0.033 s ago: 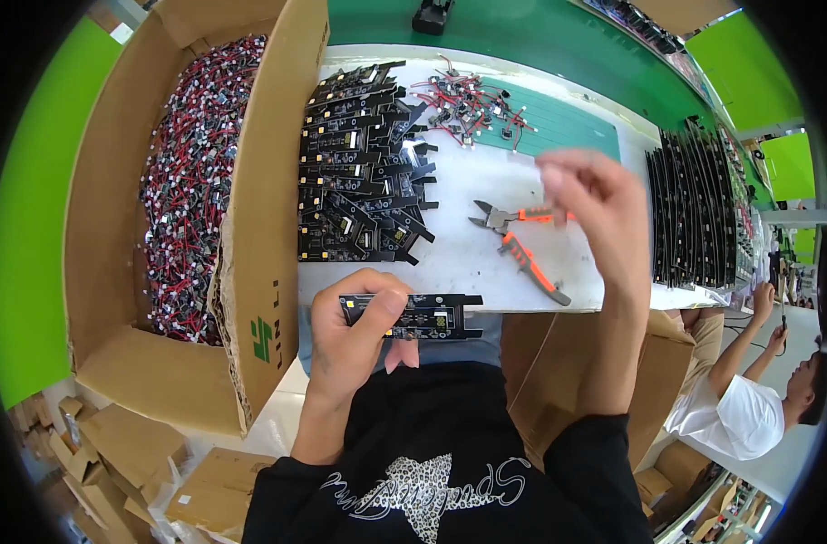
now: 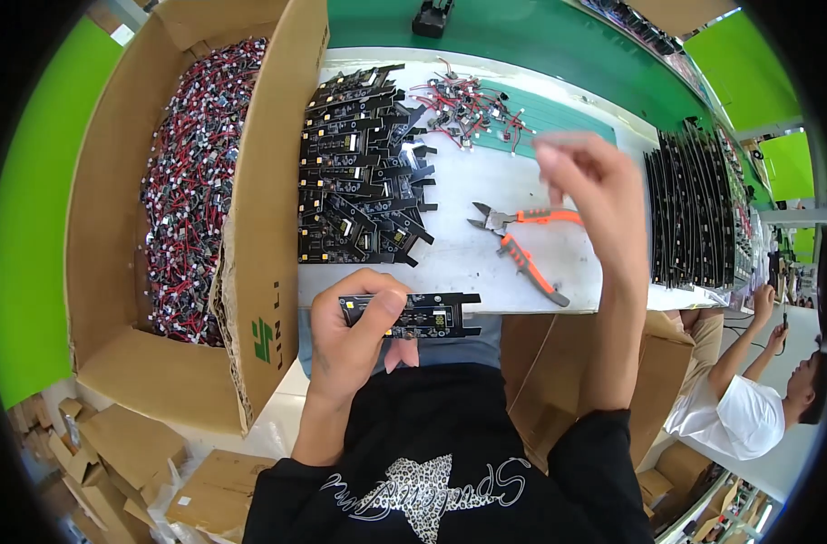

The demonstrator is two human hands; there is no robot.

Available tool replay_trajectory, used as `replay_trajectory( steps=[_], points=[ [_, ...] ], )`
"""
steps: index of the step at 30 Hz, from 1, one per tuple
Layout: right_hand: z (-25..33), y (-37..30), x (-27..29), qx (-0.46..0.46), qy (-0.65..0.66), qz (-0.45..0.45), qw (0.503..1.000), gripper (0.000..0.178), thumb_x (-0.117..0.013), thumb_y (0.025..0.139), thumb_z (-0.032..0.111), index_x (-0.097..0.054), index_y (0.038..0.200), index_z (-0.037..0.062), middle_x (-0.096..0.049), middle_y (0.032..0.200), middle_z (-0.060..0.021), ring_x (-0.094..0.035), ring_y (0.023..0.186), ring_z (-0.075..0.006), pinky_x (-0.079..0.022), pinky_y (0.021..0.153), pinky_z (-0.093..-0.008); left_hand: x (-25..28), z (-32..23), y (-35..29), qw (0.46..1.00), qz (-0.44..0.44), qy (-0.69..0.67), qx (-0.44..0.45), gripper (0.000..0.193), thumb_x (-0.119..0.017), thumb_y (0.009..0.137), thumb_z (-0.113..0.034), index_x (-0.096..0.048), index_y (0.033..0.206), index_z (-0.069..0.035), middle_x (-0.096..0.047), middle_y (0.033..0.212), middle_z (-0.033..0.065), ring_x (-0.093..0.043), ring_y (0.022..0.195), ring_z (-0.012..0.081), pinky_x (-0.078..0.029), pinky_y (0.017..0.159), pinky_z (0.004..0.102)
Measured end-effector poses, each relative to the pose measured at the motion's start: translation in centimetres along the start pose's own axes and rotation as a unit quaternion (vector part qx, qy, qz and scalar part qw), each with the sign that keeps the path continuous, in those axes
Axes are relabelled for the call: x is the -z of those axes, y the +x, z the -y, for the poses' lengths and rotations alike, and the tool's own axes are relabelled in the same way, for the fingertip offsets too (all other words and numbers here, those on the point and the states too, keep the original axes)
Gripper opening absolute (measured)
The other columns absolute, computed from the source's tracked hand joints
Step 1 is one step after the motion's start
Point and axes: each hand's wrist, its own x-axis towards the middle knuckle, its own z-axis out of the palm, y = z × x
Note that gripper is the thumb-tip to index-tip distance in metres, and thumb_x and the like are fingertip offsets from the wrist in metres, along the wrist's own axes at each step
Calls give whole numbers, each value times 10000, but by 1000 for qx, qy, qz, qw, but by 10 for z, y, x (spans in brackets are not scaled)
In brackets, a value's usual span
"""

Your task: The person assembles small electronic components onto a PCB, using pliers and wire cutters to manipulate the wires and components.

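My left hand [image 2: 348, 337] grips a long black circuit board [image 2: 430, 315], thumb on top, close to the table's front edge. A small light display and a yellow square show on the board's face. My right hand [image 2: 595, 186] is raised over the right side of the table, apart from the board. Its fingers are bent and smeared by motion, and I see nothing in them. Below it lie diagonal cutters [image 2: 527, 258] with orange and grey handles, jaws spread. Beyond the cutters, a loose cluster of small parts with red and black wires [image 2: 472, 104] rests partly on a green mat [image 2: 572, 122].
Many similar black boards [image 2: 355, 172] are heaped at the table's left. A big cardboard box [image 2: 273, 208] full of wired parts [image 2: 196, 181] stands left of them. Black strips [image 2: 695, 208] stand in a row at right. A co-worker [image 2: 744, 412] sits farther right.
My right hand has shifted slightly away from me and to the left. The board in my left hand stays almost where it was.
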Motion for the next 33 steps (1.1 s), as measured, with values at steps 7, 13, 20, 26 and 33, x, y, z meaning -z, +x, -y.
replay_trajectory(
  steps=[7,13,20,26,33],
  points=[
    [29,20,-16,184,-178,5,967,408,-705,896,287,-654,1201,21,-676,1148,-102,-638,1022,-206,-501,875,-337,-12,-12,4,997,-47,53,-22,140,-631,960,-109,-608,889,10,-611,649,53,-579,493,94,-373,414,205],
    [57,-17,-45,35,-61,306,949,364,-749,800,0,-683,1157,11,-681,948,-57,-608,823,-92,-485,740,-236,-18,-20,16,997,-45,34,-56,163,-593,989,-144,-592,1069,-2,-628,787,61,-581,562,86,-411,470,206],
    [65,45,-67,172,-129,69,974,250,-726,864,224,-726,978,1,-594,662,-5,-504,639,-42,-397,556,-235,-2,2,-20,997,-35,-56,-45,532,-439,1055,-235,-237,1495,-13,-506,1324,221,-634,1062,270,-527,870,367],
    [66,78,-95,189,-269,123,936,337,-756,786,328,-729,898,11,-645,730,-120,-600,693,-237,-474,684,-389,0,4,-46,993,-105,-50,-34,609,-374,1065,-323,-145,1549,-32,-280,1548,223,-363,1403,383,-340,1127,487],
    [70,110,-104,262,-387,238,852,902,-727,706,666,-578,1296,0,-596,1260,-255,-544,1214,-378,-413,1047,-397,-5,0,-45,969,-114,-219,-8,641,-410,1053,-364,-168,1536,-19,-256,1555,246,-290,1439,390,-253,1188,489]
  ],
)
